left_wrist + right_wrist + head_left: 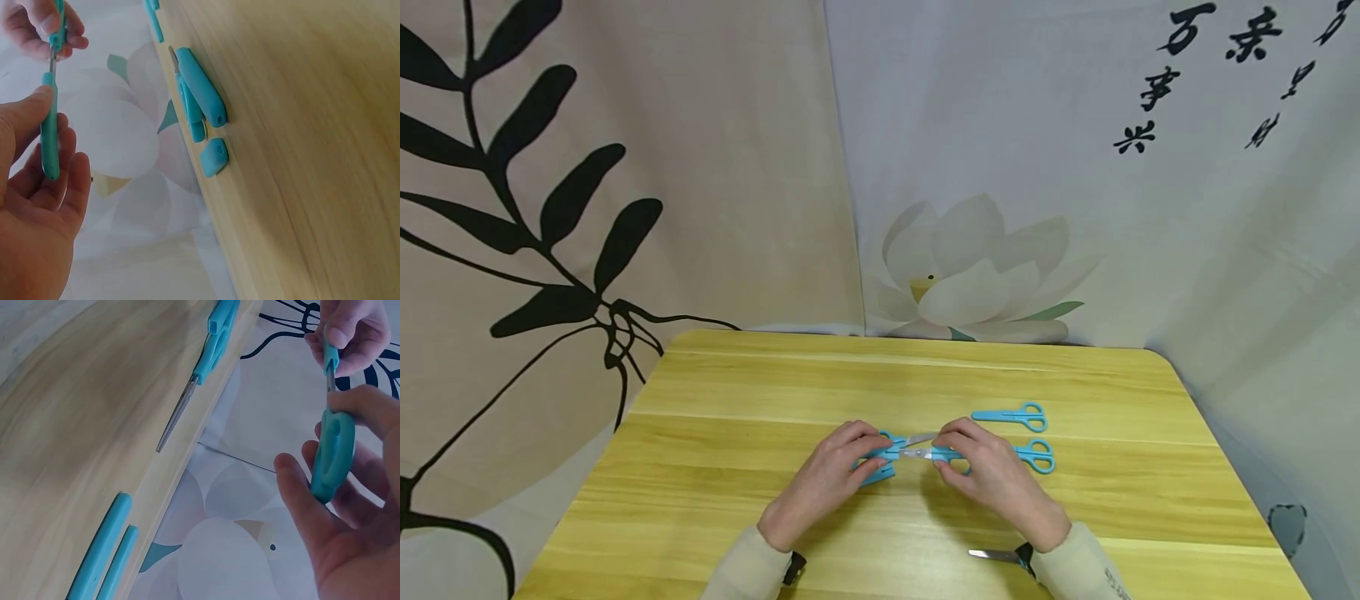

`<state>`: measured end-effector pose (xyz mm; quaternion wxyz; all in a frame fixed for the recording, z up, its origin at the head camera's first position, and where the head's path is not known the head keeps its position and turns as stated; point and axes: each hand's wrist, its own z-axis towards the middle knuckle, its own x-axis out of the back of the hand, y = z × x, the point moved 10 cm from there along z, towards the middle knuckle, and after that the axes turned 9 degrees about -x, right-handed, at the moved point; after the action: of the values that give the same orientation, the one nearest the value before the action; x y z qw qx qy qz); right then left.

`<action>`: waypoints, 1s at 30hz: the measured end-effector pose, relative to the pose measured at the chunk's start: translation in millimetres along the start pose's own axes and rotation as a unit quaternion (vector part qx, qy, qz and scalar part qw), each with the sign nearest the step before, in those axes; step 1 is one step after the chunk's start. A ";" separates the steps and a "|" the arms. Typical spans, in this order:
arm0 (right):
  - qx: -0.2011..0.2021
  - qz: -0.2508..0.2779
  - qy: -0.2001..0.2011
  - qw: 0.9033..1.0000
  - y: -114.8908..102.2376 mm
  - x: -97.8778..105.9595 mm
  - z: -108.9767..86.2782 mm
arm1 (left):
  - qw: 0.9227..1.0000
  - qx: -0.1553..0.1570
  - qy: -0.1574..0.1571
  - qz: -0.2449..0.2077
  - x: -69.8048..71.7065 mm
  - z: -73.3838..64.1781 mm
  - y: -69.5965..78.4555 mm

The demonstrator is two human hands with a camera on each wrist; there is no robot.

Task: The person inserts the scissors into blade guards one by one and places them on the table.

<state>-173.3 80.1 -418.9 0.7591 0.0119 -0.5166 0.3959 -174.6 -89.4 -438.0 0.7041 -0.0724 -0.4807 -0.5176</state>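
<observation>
My left hand (835, 462) pinches a slim blue blade cover (50, 137) between thumb and fingers. Opposite it, my right hand (992, 467) grips the blue handles of a pair of scissors (337, 459). A short stretch of metal blade shows between the two hands, its far end hidden in the cover. On the table beyond the left fingers lies another pair of blue scissors (178, 414) with its blades bare. Beside these, partly behind the left hand, are a loose blue cover (201, 87) and a smaller-looking blue piece (215, 157).
Two pairs of blue scissors in covers lie to the right, one farther back (1000, 416) and one partly behind the right hand (1025, 452). The wooden table (737, 400) ends at a printed curtain (760, 167). A pointed grey strip (992, 554) shows beside the right wrist.
</observation>
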 end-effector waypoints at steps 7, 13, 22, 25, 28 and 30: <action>-0.005 -0.007 0.000 1.000 -0.7 -0.7 1.3 | 1.000 -0.003 0.003 0.000 0.6 0.6 0.8; -0.002 -0.006 0.003 1.000 -2.3 -1.0 2.4 | 1.000 -0.008 0.010 0.003 1.5 1.3 2.1; -0.009 0.000 -0.001 1.000 -2.6 -2.9 3.4 | 1.000 -0.008 0.011 0.001 1.8 1.6 3.3; -0.009 0.002 -0.001 1.000 -3.3 -3.1 3.8 | 1.000 -0.007 0.012 0.000 1.8 1.5 3.4; -0.005 0.004 0.000 1.000 -4.7 -3.4 4.2 | 1.000 -0.005 0.012 0.000 1.3 1.0 3.2; -0.002 0.007 0.000 1.000 -5.7 -3.7 4.4 | 1.000 -0.005 0.012 0.000 0.7 0.6 3.0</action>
<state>-173.8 72.1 -417.5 0.7562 0.0065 -0.5178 0.4000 -172.5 -88.1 -435.9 0.7091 -0.0696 -0.4701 -0.5209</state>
